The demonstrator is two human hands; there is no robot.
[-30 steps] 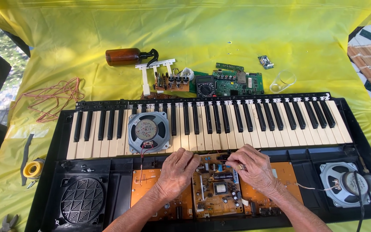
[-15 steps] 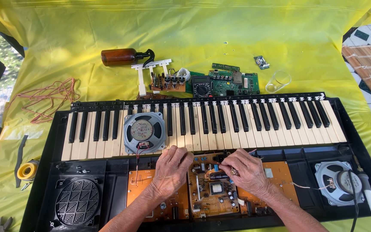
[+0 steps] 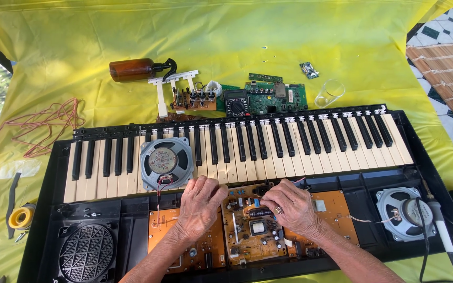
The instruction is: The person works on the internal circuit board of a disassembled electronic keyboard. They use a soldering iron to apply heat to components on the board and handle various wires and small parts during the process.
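Hands, left (image 3: 199, 203) and right (image 3: 288, 205), fingers curled (grip unclear) at circuit board's (image 3: 252, 230) top edge beside keys (image 3: 289, 152).

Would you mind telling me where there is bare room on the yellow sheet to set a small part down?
The yellow sheet lies bare beyond the brown bottle and green circuit board. Bare too between the red wires and the bottle. Crowded: the strip along the keyboard, and around both hands, left hand and right hand.
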